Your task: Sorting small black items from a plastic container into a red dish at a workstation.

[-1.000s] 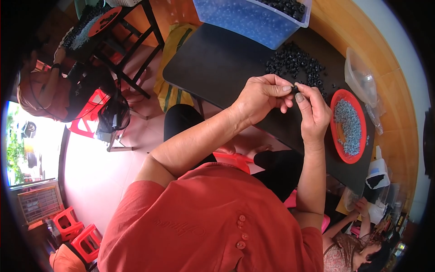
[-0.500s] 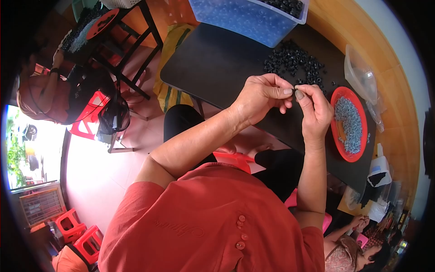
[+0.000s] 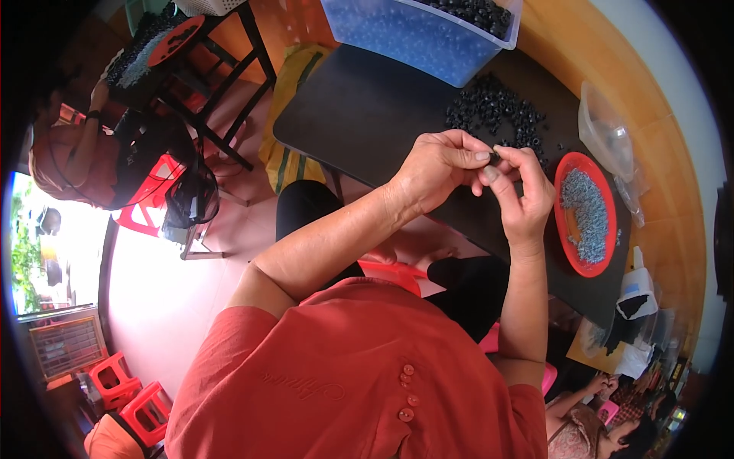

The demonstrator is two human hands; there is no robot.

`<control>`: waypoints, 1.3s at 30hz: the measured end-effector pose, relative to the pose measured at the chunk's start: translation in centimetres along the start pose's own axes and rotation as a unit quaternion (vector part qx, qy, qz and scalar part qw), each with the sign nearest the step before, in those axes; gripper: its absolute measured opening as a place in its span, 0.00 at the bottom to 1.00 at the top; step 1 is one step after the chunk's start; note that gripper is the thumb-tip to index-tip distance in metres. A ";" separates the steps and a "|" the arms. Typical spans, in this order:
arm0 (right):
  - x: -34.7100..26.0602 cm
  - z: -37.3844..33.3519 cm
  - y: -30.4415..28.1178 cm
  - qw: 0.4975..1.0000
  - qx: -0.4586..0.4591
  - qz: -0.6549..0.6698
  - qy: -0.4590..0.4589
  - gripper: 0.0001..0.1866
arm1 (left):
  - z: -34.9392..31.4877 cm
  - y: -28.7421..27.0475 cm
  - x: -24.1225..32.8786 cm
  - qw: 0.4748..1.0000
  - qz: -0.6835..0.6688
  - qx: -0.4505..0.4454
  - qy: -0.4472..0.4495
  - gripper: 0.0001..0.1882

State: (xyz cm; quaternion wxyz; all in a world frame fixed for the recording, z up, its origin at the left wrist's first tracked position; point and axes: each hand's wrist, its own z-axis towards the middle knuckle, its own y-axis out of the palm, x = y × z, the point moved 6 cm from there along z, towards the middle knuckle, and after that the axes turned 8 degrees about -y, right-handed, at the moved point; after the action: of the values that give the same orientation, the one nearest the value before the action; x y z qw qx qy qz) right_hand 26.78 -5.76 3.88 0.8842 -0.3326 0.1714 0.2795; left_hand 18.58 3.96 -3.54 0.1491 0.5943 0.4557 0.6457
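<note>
My left hand [image 3: 451, 167] and my right hand [image 3: 527, 195] meet over the near edge of the dark table. A small black part [image 3: 495, 159] shows between their fingertips, pinched by the left thumb and forefinger. The right thumb and forefinger close against it; whatever they hold is hidden. Just beyond my hands lies a loose heap of small black ring-like parts [image 3: 497, 111]. To the right of my right hand is a red oval tray [image 3: 564, 222] holding many tiny blue-grey pieces [image 3: 587, 203].
A translucent blue bin [image 3: 413, 38] with black parts stands at the table's [image 3: 344, 107] far side. A clear plastic container [image 3: 604, 126] rests by the wall. Other people sit at the left and lower right. Red stools [image 3: 145, 413] stand on the floor at lower left.
My right hand has shifted slightly left and down, its fingertips closer in against the left ones. The black part shows more plainly between them now.
</note>
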 end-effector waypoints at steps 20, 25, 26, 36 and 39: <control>-1.2 0.1 1.6 0.968 0.046 -0.216 -0.121 0.11 | 0.0 0.2 0.0 0.997 -0.066 -0.046 0.001 0.07; -1.1 -0.3 1.3 0.972 0.032 -0.205 -0.112 0.09 | -0.1 0.0 0.0 0.999 -0.049 -0.005 0.021 0.08; -1.1 -0.3 1.4 0.972 0.029 -0.205 -0.114 0.09 | -0.2 -0.1 0.0 0.998 -0.051 -0.005 0.023 0.08; 2.3 6.3 0.3 0.996 0.017 -0.027 0.079 0.07 | 0.0 -0.2 -0.4 0.996 -0.080 -0.029 0.005 0.11; 2.6 14.8 -2.5 0.990 0.041 -0.039 0.127 0.13 | 0.0 -0.6 0.2 0.996 -0.069 -0.039 0.037 0.09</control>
State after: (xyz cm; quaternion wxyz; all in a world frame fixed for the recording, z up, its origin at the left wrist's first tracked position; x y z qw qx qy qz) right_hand 32.05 3.84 14.53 0.8783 -0.3357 0.2802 0.1935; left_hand 18.28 4.45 -3.90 0.1993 0.5310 0.4756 0.6724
